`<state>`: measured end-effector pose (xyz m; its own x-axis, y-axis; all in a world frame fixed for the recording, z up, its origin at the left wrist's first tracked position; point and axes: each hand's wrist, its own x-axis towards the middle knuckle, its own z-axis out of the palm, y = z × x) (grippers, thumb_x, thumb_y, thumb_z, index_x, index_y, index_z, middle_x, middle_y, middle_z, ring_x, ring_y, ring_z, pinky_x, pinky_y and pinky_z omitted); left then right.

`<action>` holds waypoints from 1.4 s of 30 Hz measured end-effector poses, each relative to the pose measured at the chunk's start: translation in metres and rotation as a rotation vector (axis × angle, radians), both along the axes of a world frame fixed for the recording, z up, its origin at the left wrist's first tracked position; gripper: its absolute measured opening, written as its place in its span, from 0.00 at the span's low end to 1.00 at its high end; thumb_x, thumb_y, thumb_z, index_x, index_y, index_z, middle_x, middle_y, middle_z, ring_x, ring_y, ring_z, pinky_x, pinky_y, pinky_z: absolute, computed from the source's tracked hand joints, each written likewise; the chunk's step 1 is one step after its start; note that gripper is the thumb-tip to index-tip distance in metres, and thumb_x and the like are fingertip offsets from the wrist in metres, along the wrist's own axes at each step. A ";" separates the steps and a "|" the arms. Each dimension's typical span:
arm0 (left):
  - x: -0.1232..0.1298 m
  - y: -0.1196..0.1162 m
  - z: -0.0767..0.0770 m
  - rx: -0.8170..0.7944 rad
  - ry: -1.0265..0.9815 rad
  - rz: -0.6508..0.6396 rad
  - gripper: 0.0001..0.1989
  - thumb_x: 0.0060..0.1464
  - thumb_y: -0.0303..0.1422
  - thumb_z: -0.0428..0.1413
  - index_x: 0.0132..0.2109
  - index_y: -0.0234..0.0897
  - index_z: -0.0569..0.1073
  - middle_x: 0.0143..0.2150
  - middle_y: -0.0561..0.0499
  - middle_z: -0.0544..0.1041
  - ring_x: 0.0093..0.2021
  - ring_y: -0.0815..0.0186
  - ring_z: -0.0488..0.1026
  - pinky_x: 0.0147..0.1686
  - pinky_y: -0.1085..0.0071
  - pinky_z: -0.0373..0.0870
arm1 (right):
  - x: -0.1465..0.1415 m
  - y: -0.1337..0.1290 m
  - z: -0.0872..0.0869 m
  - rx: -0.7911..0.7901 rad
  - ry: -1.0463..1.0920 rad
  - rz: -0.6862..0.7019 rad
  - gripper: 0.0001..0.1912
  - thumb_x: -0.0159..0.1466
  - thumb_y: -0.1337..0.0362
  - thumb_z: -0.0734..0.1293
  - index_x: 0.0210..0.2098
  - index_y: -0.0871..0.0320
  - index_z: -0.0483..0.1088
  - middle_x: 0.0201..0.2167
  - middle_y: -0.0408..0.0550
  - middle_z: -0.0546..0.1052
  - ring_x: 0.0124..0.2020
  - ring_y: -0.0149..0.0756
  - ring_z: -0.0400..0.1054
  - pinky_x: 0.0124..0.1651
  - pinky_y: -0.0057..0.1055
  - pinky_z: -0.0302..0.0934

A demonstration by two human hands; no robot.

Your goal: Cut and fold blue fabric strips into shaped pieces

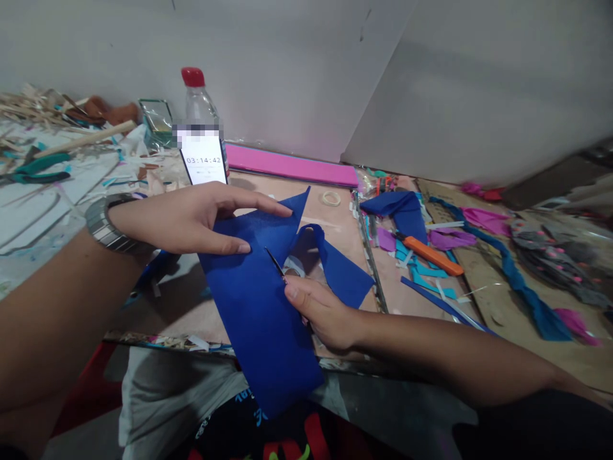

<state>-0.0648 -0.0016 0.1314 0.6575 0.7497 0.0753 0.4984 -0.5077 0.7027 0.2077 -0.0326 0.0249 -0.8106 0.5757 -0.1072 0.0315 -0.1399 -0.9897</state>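
Note:
A deep blue sheet (263,332), cloth or paper, hangs over the table's front edge toward my lap. My left hand (196,220) grips its upper part, thumb on top and fingers stretched along the upper edge. Scissors (274,260) are in my right hand (320,310), which is closed round their handles. One dark blade lies over the blue sheet, pointing up and left; the handles are mostly hidden by my fingers. To the right of the blades, a blue strip (342,268) curls away over the table.
Behind my left hand stand a phone (205,160) showing a timer and a red-capped bottle (196,96). A pink bar (292,166) lies along the wall. Rightward are an orange cutter (431,255) and blue scraps; green-handled pliers (41,169) lie far left.

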 end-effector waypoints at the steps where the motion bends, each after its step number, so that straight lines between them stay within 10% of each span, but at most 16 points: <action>1: 0.000 0.000 0.000 0.004 -0.007 -0.001 0.28 0.63 0.39 0.63 0.68 0.47 0.72 0.62 0.44 0.78 0.49 0.62 0.79 0.43 0.75 0.78 | 0.001 0.000 -0.001 0.022 -0.011 -0.011 0.28 0.72 0.37 0.60 0.34 0.57 0.64 0.25 0.38 0.63 0.25 0.28 0.54 0.28 0.27 0.51; 17: 0.010 -0.001 -0.009 0.051 0.005 -0.048 0.28 0.61 0.34 0.63 0.67 0.47 0.73 0.57 0.47 0.82 0.47 0.63 0.79 0.49 0.70 0.76 | -0.001 -0.005 -0.001 -0.078 0.021 -0.018 0.28 0.71 0.37 0.62 0.40 0.59 0.69 0.29 0.41 0.69 0.30 0.30 0.62 0.34 0.28 0.60; 25: 0.006 -0.001 -0.008 0.032 -0.004 -0.016 0.28 0.60 0.35 0.64 0.66 0.47 0.74 0.51 0.50 0.84 0.39 0.66 0.79 0.36 0.76 0.74 | -0.002 -0.009 -0.003 -0.196 0.055 -0.021 0.28 0.71 0.40 0.64 0.49 0.60 0.73 0.38 0.48 0.77 0.38 0.34 0.70 0.43 0.32 0.67; 42: 0.010 0.000 -0.011 0.050 -0.002 -0.071 0.29 0.61 0.35 0.64 0.68 0.48 0.73 0.59 0.47 0.81 0.50 0.62 0.80 0.50 0.71 0.74 | -0.006 -0.009 -0.004 -0.285 0.105 -0.047 0.26 0.71 0.42 0.67 0.51 0.60 0.73 0.39 0.48 0.79 0.34 0.32 0.72 0.45 0.34 0.69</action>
<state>-0.0553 -0.0017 0.1207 0.7087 0.6965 0.1127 0.4589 -0.5763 0.6762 0.2018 -0.0420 0.0208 -0.7990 0.5716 -0.1869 -0.0819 -0.4113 -0.9078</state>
